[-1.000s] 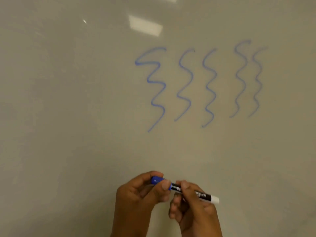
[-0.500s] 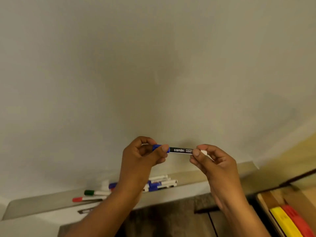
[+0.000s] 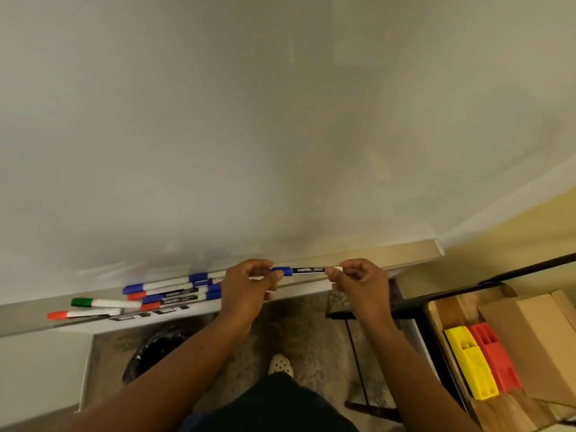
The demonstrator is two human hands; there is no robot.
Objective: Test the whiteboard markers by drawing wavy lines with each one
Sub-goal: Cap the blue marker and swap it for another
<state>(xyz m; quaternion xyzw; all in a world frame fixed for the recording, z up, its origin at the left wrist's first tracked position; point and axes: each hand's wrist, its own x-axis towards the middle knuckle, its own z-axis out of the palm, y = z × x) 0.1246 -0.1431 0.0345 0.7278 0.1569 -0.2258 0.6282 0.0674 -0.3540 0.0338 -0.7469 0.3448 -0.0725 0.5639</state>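
Nearest, the left hand (image 3: 249, 283) pinches the blue cap end of the marker (image 3: 307, 270), while the right hand (image 3: 358, 280) pinches its white tail: each grip closed on it, level above the tray (image 3: 358, 255). Press the cap fully home, then lay it beside the other markers (image 3: 168, 294), below the whiteboard (image 3: 280, 120).

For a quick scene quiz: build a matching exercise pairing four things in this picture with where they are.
Things:
1. blue-capped marker
2. green-capped marker
3. yellow block
4. black bin

Places:
A. on the floor below the tray
B. held between both hands
C. on the whiteboard tray, at the left
D. beside a red block, at the right

Pairs: 1-B, 2-C, 3-D, 4-A
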